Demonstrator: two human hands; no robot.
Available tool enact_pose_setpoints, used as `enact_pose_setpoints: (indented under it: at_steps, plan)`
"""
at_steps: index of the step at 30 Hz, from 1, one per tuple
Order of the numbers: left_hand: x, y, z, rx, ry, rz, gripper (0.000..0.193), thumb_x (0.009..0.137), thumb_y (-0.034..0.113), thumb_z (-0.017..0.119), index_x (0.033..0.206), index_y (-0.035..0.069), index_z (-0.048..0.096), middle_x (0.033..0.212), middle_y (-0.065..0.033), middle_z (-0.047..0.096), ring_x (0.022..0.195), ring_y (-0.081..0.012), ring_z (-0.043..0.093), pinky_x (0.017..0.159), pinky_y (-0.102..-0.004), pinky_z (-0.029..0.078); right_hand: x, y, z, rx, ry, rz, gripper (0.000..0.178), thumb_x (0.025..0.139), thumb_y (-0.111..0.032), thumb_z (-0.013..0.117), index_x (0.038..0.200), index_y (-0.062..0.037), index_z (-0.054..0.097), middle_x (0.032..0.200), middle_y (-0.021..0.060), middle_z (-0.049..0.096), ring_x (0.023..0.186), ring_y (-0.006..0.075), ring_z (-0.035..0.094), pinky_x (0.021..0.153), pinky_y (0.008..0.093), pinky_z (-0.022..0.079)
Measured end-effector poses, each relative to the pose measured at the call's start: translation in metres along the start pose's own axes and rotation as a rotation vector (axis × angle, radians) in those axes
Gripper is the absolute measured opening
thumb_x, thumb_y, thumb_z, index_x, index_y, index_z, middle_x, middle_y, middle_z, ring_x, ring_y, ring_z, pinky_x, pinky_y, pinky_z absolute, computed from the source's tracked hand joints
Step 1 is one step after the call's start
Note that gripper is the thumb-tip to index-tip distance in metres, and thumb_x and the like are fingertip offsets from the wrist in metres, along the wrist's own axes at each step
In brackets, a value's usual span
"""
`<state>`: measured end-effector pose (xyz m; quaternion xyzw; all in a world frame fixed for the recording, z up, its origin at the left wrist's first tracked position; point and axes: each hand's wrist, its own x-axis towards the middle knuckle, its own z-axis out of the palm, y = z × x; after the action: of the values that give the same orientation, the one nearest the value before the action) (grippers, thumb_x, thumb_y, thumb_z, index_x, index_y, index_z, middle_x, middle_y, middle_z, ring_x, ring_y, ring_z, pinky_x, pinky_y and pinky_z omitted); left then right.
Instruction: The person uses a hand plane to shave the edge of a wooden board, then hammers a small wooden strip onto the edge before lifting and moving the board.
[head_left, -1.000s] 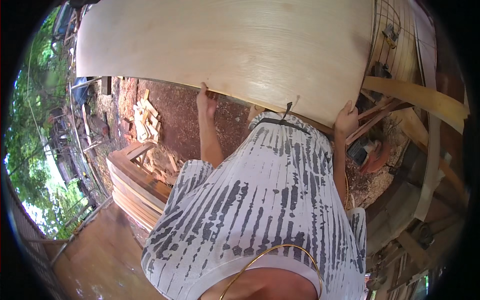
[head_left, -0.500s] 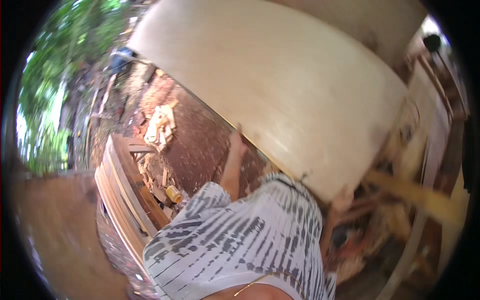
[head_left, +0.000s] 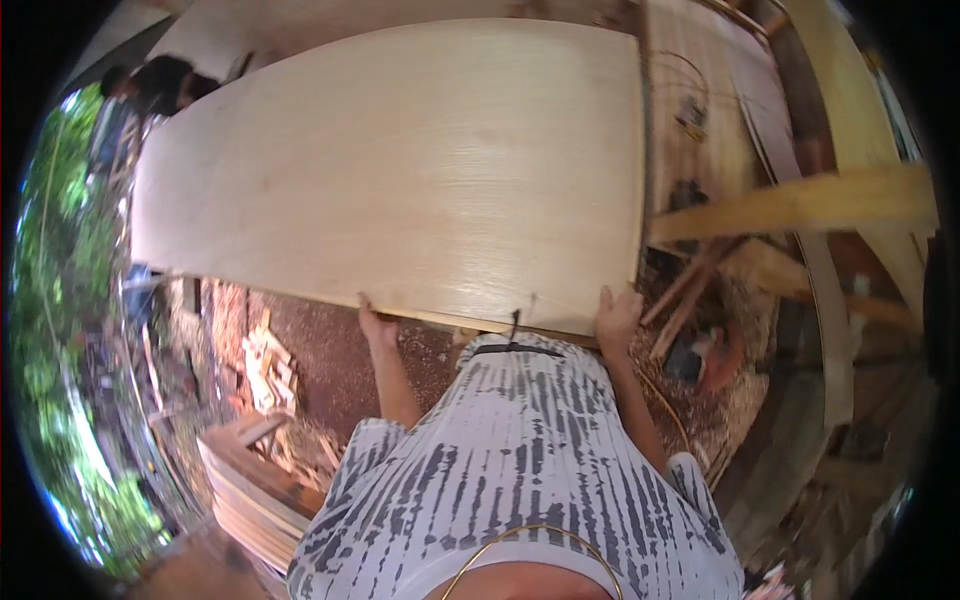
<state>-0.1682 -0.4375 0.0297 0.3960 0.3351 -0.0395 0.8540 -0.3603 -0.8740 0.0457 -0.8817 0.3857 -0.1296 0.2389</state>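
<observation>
A large pale plywood panel (head_left: 400,170) stretches crosswise in front of me, its near long edge close to my waist. My left hand (head_left: 377,322) is closed on that near edge, left of my body, with the thumb up at the rim and the other fingers mostly hidden beneath. Close to the panel's near right corner, my right hand (head_left: 618,318) grips the edge, fingertips against the top face. Between my hands a dark cord (head_left: 515,328) hangs at the waist of my patterned garment.
A person in dark clothing (head_left: 165,85) bends at the panel's far left end. Stacked curved boards (head_left: 255,490) and wood offcuts (head_left: 268,370) lie at left. At right, a wooden beam (head_left: 800,205) juts toward the panel, above scrap wood and shavings (head_left: 745,400).
The panel has swung from a slant to nearly crosswise in my view, its right end now farther from me. Both hands have kept hold. A person has come into view at far left.
</observation>
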Motion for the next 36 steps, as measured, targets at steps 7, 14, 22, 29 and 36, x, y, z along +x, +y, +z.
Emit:
enact_pose_setpoints:
  at_steps: [7,14,22,29,36]
  plan:
    - [0.052,-0.004,-0.043,-0.303,-0.531,-0.184,0.057,0.108,0.047,0.045,0.149,0.007,0.044,0.147,-0.0154,0.053,0.132,-0.0369,0.053,0.109,-0.0578,0.048,0.017,-0.010,-0.063,-0.394,-0.263,-0.242,0.043,0.096,-0.042,0.062,0.108,-0.0014,0.068,0.111,0.0195,0.068,0.110,0.0378,0.060,0.096,0.0509,0.046]
    - [0.064,-0.008,-0.034,0.090,-0.130,0.136,0.064,0.107,0.053,0.031,0.152,0.009,0.041,0.152,-0.0156,0.048,0.138,-0.0369,0.049,0.111,-0.0571,0.046,0.061,0.026,-0.053,-0.050,-0.607,-0.152,0.038,0.090,-0.036,0.071,0.096,0.0008,0.067,0.108,0.0151,0.070,0.103,0.0383,0.063,0.090,0.0505,0.050]
    - [0.026,-0.022,0.017,0.136,-0.051,0.018,0.063,0.110,0.050,0.033,0.153,0.005,0.039,0.155,-0.0146,0.045,0.139,-0.0345,0.047,0.116,-0.0526,0.043,0.039,0.112,0.001,0.638,-0.600,0.352,0.080,0.090,-0.047,0.076,0.140,0.0105,0.051,0.135,0.0259,0.060,0.121,0.0334,0.060,0.105,0.0396,0.045]
    - [0.036,-0.023,-0.003,0.228,-0.146,0.064,0.057,0.111,0.046,0.037,0.153,0.007,0.041,0.155,-0.0126,0.047,0.136,-0.0324,0.050,0.114,-0.0488,0.045,0.054,0.070,-0.036,0.705,-0.778,0.330,0.071,0.094,-0.040,0.072,0.140,0.0107,0.054,0.134,0.0229,0.064,0.123,0.0289,0.060,0.107,0.0389,0.044]
    - [0.034,-0.003,-0.002,0.717,0.138,0.301,0.068,0.100,0.038,0.063,0.145,-0.008,0.042,0.133,-0.0205,0.055,0.119,-0.0307,0.056,0.105,-0.0460,0.049,0.048,0.062,-0.033,0.741,-0.713,0.305,0.056,0.097,-0.031,0.071,0.134,0.0082,0.059,0.128,0.0158,0.067,0.117,0.0237,0.063,0.102,0.0380,0.047]
